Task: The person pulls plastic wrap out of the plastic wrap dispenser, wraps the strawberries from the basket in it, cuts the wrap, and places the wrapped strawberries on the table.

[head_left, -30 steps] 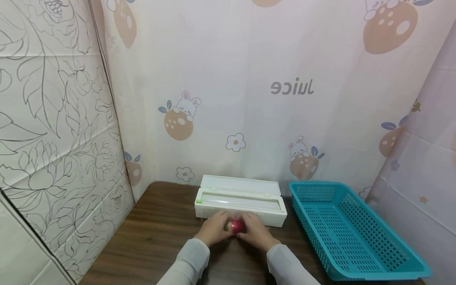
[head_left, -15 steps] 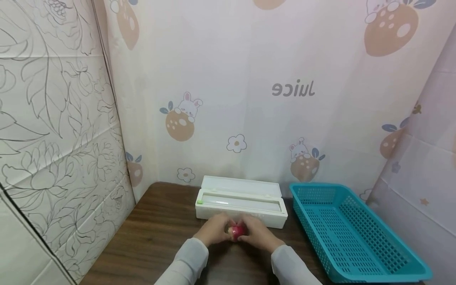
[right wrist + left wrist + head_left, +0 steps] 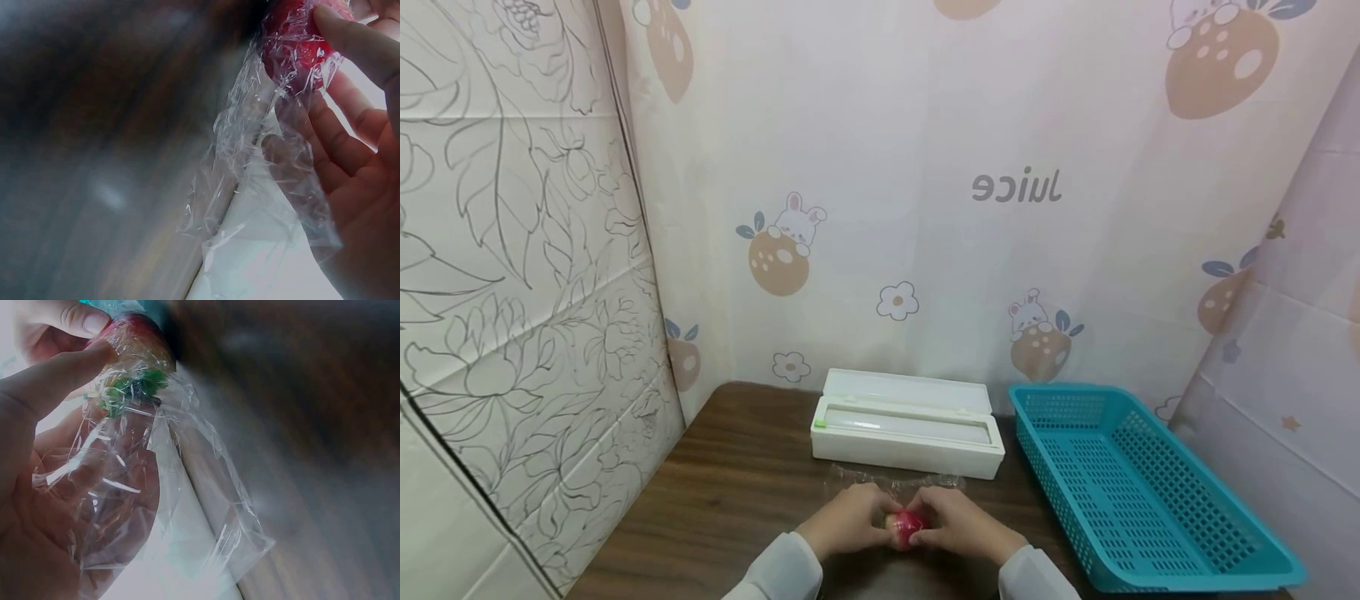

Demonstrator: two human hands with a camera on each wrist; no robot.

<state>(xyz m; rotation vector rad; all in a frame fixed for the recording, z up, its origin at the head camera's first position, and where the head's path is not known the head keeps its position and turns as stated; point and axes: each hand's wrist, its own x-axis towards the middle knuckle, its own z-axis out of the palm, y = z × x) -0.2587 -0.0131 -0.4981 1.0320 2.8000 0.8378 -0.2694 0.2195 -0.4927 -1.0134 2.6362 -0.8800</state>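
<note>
A small red fruit is wrapped in clear cling film, between my two hands near the front of the table. In the left wrist view its end is pale yellow with green leaves. My left hand pinches its left end and my right hand its right end, thumbs nearest me. Loose film hangs past both ends, and more film spreads beyond the fingers. Just behind lies a white cling film dispenser, its lid raised. The fruit's underside is hidden.
A teal plastic basket stands at the right of the dark wooden table. Patterned curtains enclose the back and sides. A green slider sits at the dispenser's left end.
Both hands have drawn the wrapped fruit towards me, away from the dispenser. The dispenser's front and the loose film behind the fingers now show. Dispenser and basket have stayed put.
</note>
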